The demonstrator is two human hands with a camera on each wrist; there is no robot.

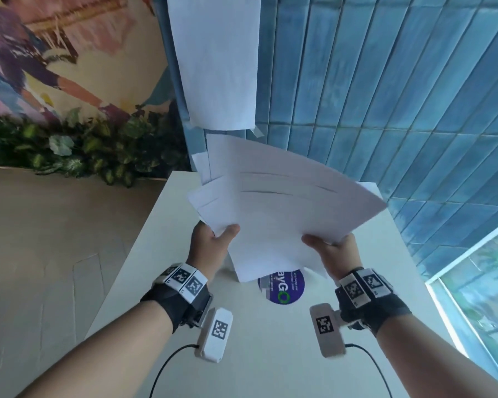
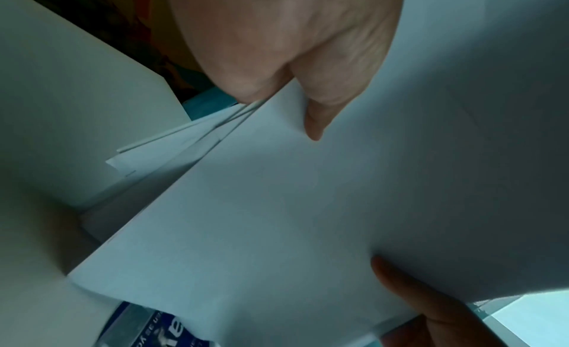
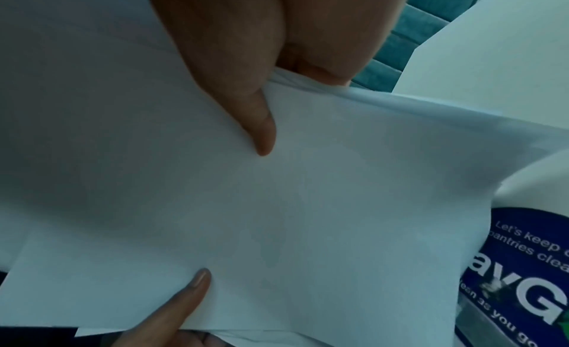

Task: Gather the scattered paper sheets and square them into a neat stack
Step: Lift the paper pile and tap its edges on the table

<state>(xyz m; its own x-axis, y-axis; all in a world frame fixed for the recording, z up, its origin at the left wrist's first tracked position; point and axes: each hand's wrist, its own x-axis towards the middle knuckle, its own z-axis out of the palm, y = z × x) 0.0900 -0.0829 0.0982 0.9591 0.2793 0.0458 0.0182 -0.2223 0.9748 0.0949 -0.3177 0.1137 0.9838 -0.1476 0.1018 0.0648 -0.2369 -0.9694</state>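
Observation:
Several white paper sheets [image 1: 279, 202] are held as a loose, fanned bundle above the white table [image 1: 161, 254], their edges not aligned. My left hand [image 1: 216, 239] pinches the bundle's near left edge, thumb on top and fingers hidden underneath. My right hand [image 1: 325, 245] pinches the near right edge the same way. In the left wrist view the thumb [image 2: 314, 123] presses on the top sheet [image 2: 277, 206], and the offset sheet edges [image 2: 184, 138] show beside it. The right wrist view shows the right thumb [image 3: 261, 133] on the sheets [image 3: 307, 206].
A round blue sticker [image 1: 282, 287] lies on the table just under the bundle's near corner. Another white sheet [image 1: 216, 61] hangs taped to the blue tiled wall [image 1: 385, 81] behind. Green plants [image 1: 69, 145] line the far left, and a window [image 1: 477, 282] is at the right.

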